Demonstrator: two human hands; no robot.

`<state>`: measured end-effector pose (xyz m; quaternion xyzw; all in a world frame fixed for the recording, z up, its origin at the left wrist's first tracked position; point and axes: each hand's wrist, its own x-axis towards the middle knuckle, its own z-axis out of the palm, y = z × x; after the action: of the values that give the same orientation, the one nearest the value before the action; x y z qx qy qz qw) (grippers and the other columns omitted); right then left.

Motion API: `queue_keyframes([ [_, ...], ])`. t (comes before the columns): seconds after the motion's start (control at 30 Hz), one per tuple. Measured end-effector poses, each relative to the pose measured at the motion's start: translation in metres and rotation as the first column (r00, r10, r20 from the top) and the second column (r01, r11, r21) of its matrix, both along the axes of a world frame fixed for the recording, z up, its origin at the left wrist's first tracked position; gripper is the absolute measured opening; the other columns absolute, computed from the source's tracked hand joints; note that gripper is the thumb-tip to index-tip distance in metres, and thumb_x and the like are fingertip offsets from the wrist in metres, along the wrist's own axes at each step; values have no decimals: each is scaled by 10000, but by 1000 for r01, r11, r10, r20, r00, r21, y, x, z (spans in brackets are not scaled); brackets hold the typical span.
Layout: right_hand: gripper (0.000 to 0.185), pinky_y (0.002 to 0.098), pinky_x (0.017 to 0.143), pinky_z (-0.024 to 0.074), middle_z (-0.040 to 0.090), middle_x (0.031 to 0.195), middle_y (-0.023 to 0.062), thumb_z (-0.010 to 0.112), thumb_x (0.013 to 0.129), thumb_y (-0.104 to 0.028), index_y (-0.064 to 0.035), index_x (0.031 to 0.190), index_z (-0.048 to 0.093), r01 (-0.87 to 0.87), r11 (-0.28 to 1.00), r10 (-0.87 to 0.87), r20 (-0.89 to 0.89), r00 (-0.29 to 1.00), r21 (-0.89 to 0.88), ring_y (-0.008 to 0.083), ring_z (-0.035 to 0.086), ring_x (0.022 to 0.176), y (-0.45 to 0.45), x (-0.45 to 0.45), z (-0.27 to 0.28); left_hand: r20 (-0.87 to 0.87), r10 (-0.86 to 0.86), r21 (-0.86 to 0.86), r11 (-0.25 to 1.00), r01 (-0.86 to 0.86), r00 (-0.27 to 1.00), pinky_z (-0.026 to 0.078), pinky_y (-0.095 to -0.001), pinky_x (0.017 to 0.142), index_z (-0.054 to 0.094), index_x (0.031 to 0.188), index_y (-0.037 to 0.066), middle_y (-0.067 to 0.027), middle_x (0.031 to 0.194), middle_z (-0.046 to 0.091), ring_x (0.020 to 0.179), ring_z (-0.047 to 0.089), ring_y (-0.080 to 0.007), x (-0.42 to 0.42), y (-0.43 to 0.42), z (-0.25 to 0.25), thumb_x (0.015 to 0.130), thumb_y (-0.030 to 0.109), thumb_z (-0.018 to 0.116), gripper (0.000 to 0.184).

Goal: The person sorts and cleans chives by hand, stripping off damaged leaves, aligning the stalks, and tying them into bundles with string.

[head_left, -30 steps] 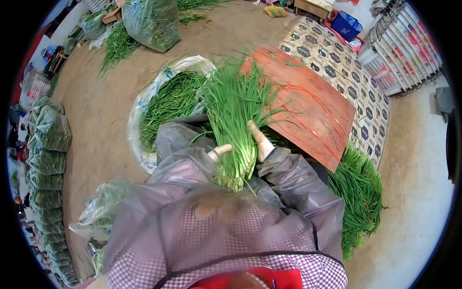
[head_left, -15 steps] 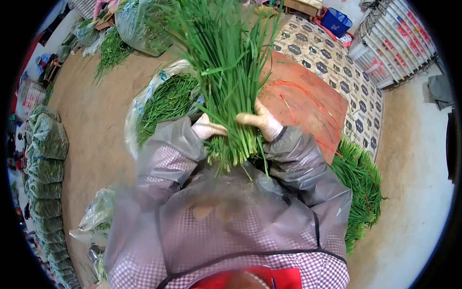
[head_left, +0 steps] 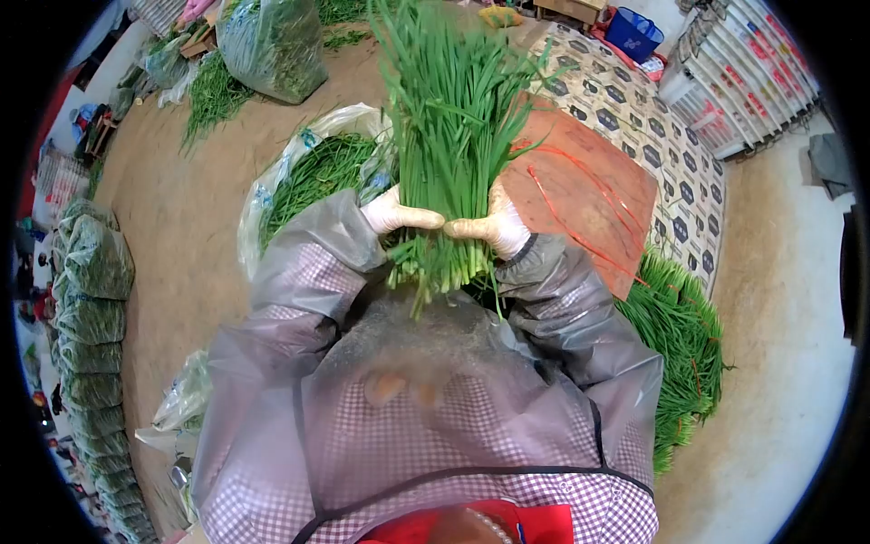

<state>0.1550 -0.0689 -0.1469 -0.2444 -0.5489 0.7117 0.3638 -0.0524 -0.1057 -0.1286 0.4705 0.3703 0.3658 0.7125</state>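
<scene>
A thick bunch of green garlic chives [head_left: 458,136] stands upright in front of my chest, its pale cut ends pointing down toward me. My left hand [head_left: 399,214], in a whitish glove, wraps round the lower stems from the left. From the other side my right hand [head_left: 489,225], gloved too, closes round the same stems. The thumbs almost meet across the front, while most fingers are hidden behind the bunch. Just beyond the right hand lies a reddish board [head_left: 589,186] with orange ties [head_left: 580,172] on it.
A plastic-lined container [head_left: 317,181] of loose greens stands to the left. Tied bunches [head_left: 675,344] are piled at the right. Filled bags [head_left: 95,317] line the far left, and a large bag [head_left: 272,50] stands behind. A patterned mat [head_left: 625,109] and blue basket [head_left: 633,34] are back right.
The bunch has straightened and its cut ends sit slightly higher. My left hand has moved up and right, its thumb now lying across the front near the right thumb.
</scene>
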Motion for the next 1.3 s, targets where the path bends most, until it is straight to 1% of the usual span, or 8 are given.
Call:
queue_keyframes([
  [0.37, 840, 388, 991, 420, 548, 1239, 110, 842, 640, -119, -19, 1342, 392, 26, 857, -19, -20, 1000, 514, 266, 531, 1125, 75, 23, 81, -457, 68, 331, 939, 98, 887, 443, -450, 977, 488, 1283, 13, -121, 1234, 577, 1146, 536, -267, 35, 55, 124, 699, 195, 807, 690],
  [0.43, 787, 438, 1011, 399, 538, 1257, 121, 788, 700, -330, -52, 1336, 419, -136, 954, 62, -268, 961, -268, 315, 508, 1148, 87, 22, 98, -446, 56, 348, 930, 115, 893, 445, -469, 964, 486, 1289, 25, -121, 1244, 572, 1151, 534, -271, 40, 71, 117, 724, 215, 779, 664],
  [0.53, 718, 485, 1001, 403, 531, 1258, 135, 717, 779, -397, -49, 1332, 419, -324, 757, 61, -432, 900, -568, 333, 502, 1149, 114, 26, 64, -382, 50, 338, 937, 89, 923, 448, -497, 945, 483, 1297, 44, -122, 1260, 564, 1159, 531, -277, 45, 96, 94, 761, 244, 736, 626],
  [0.8, 644, 457, 939, 428, 548, 1202, 126, 708, 786, -326, -37, 1295, 438, -79, 798, -107, -270, 957, -597, 306, 519, 1081, 151, 50, -41, 146, 146, 143, 976, -167, 978, 455, -572, 895, 477, 1320, 94, -123, 1303, 542, 1180, 524, -295, 50, 147, 10, 860, 323, 624, 535],
  [0.93, 608, 443, 908, 440, 557, 1174, 121, 703, 790, -291, -31, 1277, 448, -27, 802, -139, -230, 963, -597, 293, 527, 1048, 171, 55, -67, 774, 253, -309, 951, -2, 581, 459, -610, 870, 473, 1331, 119, -124, 1324, 531, 1191, 520, -304, 54, 173, -36, 909, 362, 568, 496],
  [1.03, 581, 432, 885, 449, 564, 1154, 118, 700, 793, -264, -26, 1264, 455, 17, 812, -160, -194, 968, -583, 283, 533, 1023, 180, 51, -77, 48, 158, 772, 621, -137, 986, 460, -470, 946, 518, 1275, 81, -119, 1254, 579, 1168, 531, -261, 54, 138, 25, 793, 211, 740, 546],
  [1.17, 546, 418, 854, 461, 573, 1126, 113, 695, 797, -229, -20, 1245, 464, 73, 834, -169, -127, 977, -548, 269, 542, 989, 200, 55, -90, 482, -11, 328, 929, -169, 876, 417, -377, 1004, 534, 1259, 74, -82, 1259, 576, 1154, 535, -209, 60, 184, -47, 663, 77, 831, 665],
  [1.3, 511, 404, 823, 473, 581, 1098, 108, 690, 801, -194, -14, 1227, 473, 108, 910, -156, -91, 984, -400, 256, 550, 955, 206, 52, -75, 412, 269, 504, 728, -464, 870, 404, -387, 1021, 499, 1304, 78, -80, 1308, 537, 1197, 500, -202, 63, 161, -7, 665, 29, 807, 711],
])
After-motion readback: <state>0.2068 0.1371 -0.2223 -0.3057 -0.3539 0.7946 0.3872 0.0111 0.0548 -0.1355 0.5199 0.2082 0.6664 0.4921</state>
